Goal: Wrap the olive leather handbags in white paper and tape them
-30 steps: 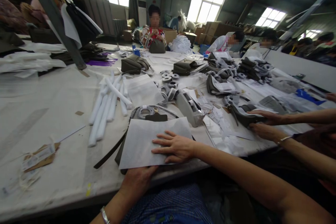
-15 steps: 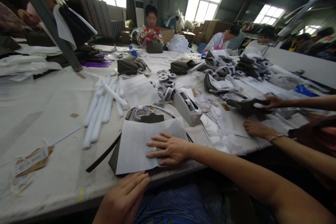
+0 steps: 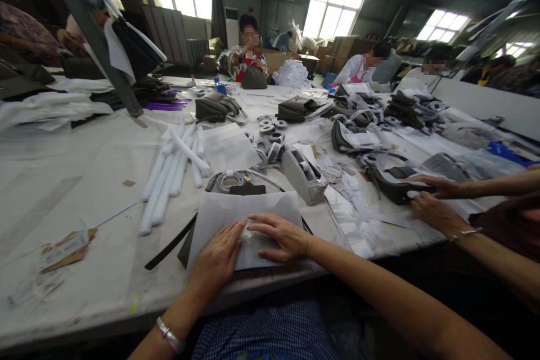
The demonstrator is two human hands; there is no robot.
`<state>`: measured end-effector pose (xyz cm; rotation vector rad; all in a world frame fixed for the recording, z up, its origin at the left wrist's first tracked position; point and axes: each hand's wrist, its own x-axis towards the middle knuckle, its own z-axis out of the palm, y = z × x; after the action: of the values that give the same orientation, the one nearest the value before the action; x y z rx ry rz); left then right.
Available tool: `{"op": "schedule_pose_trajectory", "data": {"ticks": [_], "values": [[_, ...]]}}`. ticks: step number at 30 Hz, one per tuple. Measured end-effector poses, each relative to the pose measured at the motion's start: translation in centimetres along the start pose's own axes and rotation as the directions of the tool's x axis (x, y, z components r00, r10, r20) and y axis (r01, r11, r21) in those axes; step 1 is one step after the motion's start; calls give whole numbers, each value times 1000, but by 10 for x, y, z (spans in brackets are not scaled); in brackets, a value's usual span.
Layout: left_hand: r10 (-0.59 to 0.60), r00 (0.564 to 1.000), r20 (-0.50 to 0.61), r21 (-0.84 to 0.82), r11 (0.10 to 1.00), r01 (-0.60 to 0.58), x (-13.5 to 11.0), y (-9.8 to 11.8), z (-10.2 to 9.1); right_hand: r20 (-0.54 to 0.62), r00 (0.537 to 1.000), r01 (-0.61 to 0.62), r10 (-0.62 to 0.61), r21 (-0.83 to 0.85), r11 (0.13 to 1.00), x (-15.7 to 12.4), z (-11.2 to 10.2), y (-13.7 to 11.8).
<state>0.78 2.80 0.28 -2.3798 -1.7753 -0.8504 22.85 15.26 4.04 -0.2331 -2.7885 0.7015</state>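
A dark olive handbag (image 3: 184, 251) lies on the table in front of me, mostly covered by a white sheet (image 3: 270, 202). Above the sheet's top edge show the bag's flap tab (image 3: 247, 189) and a wrapped, coiled strap (image 3: 228, 181). A dark strap (image 3: 171, 242) sticks out to the left. My left hand (image 3: 219, 250) rests flat on the sheet, fingers stretched out. Beside it, my right hand (image 3: 278, 236) also lies on the sheet with fingers apart, its fingertips close to the left hand's. A small clear spot shows between them.
White foam rolls (image 3: 162, 185) lie left of the bag. Behind it stand a grey tape dispenser (image 3: 301, 174) and another white sheet (image 3: 230, 146). Cardboard tags (image 3: 70, 250) lie at far left. At right, a co-worker's hands (image 3: 436, 211) handle another dark bag (image 3: 394, 188).
My left hand has risen from the table's front edge onto the sheet. My right hand has stayed on the sheet, its fingers drawn in slightly. The co-worker's hands have come together at their bag.
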Motion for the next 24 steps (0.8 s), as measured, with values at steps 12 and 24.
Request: {"op": "schedule_pose_trajectory", "data": {"ticks": [12, 24], "values": [[-19, 1000, 17, 2, 1000, 19, 1, 3, 3, 32, 999, 39, -36, -100, 994, 3, -3, -4], [27, 999, 25, 21, 999, -27, 2, 3, 2, -93, 993, 61, -68, -78, 995, -7, 8, 1]]}}
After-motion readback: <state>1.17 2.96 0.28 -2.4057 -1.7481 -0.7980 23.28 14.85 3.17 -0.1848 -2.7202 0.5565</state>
